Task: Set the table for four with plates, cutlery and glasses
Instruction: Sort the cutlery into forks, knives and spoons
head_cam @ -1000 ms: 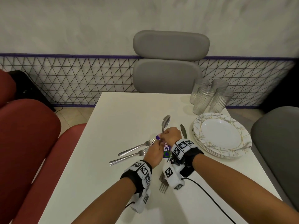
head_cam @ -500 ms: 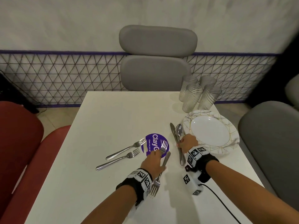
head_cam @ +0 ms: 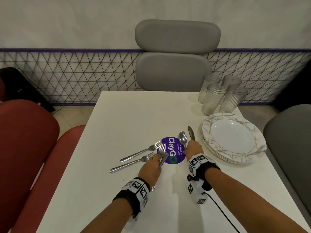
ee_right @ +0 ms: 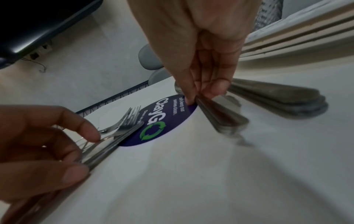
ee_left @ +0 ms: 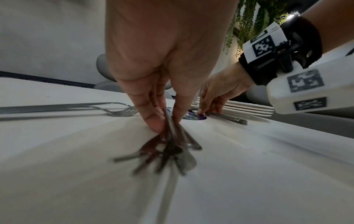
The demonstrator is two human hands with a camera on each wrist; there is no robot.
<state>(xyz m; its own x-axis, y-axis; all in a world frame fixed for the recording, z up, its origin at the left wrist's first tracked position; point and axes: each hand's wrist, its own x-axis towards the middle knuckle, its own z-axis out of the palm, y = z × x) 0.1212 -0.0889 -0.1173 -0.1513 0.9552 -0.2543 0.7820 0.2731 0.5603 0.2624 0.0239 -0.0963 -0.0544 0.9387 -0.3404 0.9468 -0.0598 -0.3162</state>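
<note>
On the white table [head_cam: 127, 118] my left hand [head_cam: 158, 158] pinches a bundle of forks [head_cam: 162, 151] low over a purple round sticker [head_cam: 175, 157]. The same bundle [ee_left: 172, 144] shows blurred under the fingers in the left wrist view. Two more forks [head_cam: 138, 152] lie to its left. My right hand [head_cam: 188, 147] pinches the handles of stacked spoons [head_cam: 183, 140], which rest on the table; the right wrist view shows this grip on the spoon handles [ee_right: 220, 115]. Knives [head_cam: 191, 133] lie just right of the spoons. Stacked plates [head_cam: 234, 140] and several glasses [head_cam: 217, 96] stand at the right.
A grey chair [head_cam: 175, 56] stands at the table's far end, another grey seat [head_cam: 289, 145] on the right and red seats [head_cam: 28, 140] on the left. A wire-mesh panel [head_cam: 75, 78] runs along the wall behind.
My hands, joined over one cutlery bundle a second ago, have parted. The right one took spoons and knives to beside the plates; the left kept the forks, near the two lying forks.
</note>
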